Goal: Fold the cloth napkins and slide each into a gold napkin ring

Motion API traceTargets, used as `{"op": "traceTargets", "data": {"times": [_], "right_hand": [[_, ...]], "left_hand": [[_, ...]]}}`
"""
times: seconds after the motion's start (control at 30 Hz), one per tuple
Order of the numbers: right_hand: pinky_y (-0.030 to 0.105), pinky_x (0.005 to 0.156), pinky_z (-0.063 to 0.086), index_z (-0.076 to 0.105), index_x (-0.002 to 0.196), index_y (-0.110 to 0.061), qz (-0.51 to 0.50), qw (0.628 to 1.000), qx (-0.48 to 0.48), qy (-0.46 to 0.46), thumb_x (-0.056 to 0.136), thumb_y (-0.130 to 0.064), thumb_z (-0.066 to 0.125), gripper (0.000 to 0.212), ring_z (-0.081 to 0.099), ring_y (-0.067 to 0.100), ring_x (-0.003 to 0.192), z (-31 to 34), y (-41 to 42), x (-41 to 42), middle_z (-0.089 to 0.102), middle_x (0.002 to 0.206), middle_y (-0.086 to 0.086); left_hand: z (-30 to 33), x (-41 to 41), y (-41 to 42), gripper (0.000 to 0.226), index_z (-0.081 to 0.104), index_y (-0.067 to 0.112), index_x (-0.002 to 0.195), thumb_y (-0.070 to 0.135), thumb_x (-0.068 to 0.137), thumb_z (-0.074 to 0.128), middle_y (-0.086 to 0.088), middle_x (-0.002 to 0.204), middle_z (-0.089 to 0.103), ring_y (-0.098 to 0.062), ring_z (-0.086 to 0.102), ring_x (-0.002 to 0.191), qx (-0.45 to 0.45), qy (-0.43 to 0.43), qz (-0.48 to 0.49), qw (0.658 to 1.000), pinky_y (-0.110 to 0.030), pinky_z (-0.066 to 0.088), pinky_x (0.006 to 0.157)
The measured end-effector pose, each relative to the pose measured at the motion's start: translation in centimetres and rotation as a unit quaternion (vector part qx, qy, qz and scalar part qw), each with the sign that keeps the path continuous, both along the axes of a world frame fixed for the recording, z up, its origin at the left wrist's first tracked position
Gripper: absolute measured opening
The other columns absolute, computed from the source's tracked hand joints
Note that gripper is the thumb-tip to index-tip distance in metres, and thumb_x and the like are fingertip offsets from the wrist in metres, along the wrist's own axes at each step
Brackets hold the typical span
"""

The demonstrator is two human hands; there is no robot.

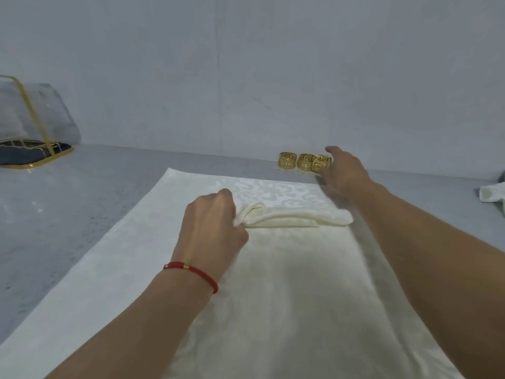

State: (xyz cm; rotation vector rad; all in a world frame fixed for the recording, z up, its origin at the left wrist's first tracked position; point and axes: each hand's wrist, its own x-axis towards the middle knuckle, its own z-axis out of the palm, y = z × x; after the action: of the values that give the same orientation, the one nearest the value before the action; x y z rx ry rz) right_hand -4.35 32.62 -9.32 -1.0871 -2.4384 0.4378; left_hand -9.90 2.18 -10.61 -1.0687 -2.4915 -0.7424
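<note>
The folded napkin [297,213] lies as a narrow cream roll on a larger cream cloth [114,269] spread over the grey table [54,192], its long axis running from nine o'clock to three o'clock across the view. The left hand [211,228] pinches the nine o'clock end, fingers curled round the bunched fabric, a red bracelet [195,273] at the wrist. The three o'clock end of the roll lies free, and that is the end a ring would have to pass over. The right hand [341,173] is stretched toward one o'clock, to the row of three gold rings [303,162] standing side by side against the wall at the table's far edge. Its fingers reach the ring at the three o'clock end of the row [321,163], which looks tilted and partly covered by them (whether they have closed on it or only touch it cannot be told, since the hand hides the contact). So the right hand is much the nearer to the rings, and the left hand is the one on the napkin. The coming move, as I judge it, turns on bringing that ring back toward six o'clock and lining its opening up with the napkin's free end, then sliding it toward nine o'clock along the roll. At the far nine o'clock side stands a gold wire holder [32,132], and a crumpled pale cloth [492,196] shows at the three o'clock edge.
</note>
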Motion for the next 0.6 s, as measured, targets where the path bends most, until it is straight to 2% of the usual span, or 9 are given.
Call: {"op": "traceTargets", "data": {"times": [0.13,0.2,0.27,0.4,0.5,0.6], "right_hand": [[0.043,0.092,0.043,0.056,0.131,-0.017,-0.021,0.995,0.091,-0.027,0.096,-0.025,0.065,0.037,0.053,0.036,0.119,-0.4,0.5,-1.6,0.064,0.125,0.012],[0.041,0.087,0.043,0.057,0.123,-0.017,-0.024,0.996,0.088,-0.023,0.090,-0.019,0.071,0.036,0.054,0.033,0.113,0.1,0.0,-2.0,0.062,0.119,0.011],[0.038,0.084,0.047,0.059,0.121,-0.017,-0.010,0.998,0.060,0.006,0.083,-0.022,0.077,0.041,0.057,0.030,0.107,1.1,-0.8,-1.2,0.062,0.116,0.009],[0.032,0.080,0.050,0.068,0.111,-0.022,0.012,0.983,-0.046,0.180,0.081,-0.027,0.076,0.031,0.064,0.023,0.098,3.1,-3.2,3.9,0.066,0.109,0.002],[0.038,0.077,0.060,0.072,0.106,-0.024,0.011,0.925,-0.172,0.338,0.087,-0.024,0.071,0.019,0.070,0.022,0.095,3.9,-5.9,10.1,0.069,0.105,0.001],[0.033,0.066,0.056,0.074,0.108,-0.019,-0.016,0.870,-0.252,0.423,0.095,-0.015,0.061,0.018,0.067,0.019,0.090,3.4,-9.0,16.2,0.070,0.106,0.007]], "left_hand": [[-0.2,0.1,0.1,0.018,0.055,0.010,0.081,0.012,0.071,0.070,-0.002,0.075,0.061,-0.027,0.058,0.075,0.016,0.008,-0.002,1.000,-0.035,0.045,0.070],[-0.3,0.1,-0.1,0.019,0.055,0.011,0.081,0.014,0.071,0.070,-0.001,0.074,0.060,-0.026,0.058,0.073,0.013,0.025,0.003,1.000,-0.034,0.043,0.068],[-0.2,0.2,-0.3,0.019,0.054,0.013,0.082,0.016,0.071,0.069,0.000,0.076,0.060,-0.026,0.058,0.073,0.016,0.036,0.004,0.999,-0.032,0.040,0.066],[-0.2,0.3,-0.6,0.022,0.049,0.011,0.074,0.011,0.066,0.070,0.000,0.069,0.056,-0.031,0.054,0.065,0.061,0.032,-0.017,0.997,-0.032,0.027,0.057],[0.1,0.7,-0.9,0.028,0.046,0.011,0.068,0.007,0.060,0.073,0.000,0.060,0.051,-0.030,0.049,0.056,0.107,0.030,-0.043,0.993,-0.032,0.029,0.053],[0.7,1.5,-1.4,0.030,0.047,0.011,0.066,0.004,0.058,0.075,0.000,0.060,0.051,-0.029,0.048,0.053,0.138,0.035,-0.067,0.988,-0.032,0.033,0.053]]}}
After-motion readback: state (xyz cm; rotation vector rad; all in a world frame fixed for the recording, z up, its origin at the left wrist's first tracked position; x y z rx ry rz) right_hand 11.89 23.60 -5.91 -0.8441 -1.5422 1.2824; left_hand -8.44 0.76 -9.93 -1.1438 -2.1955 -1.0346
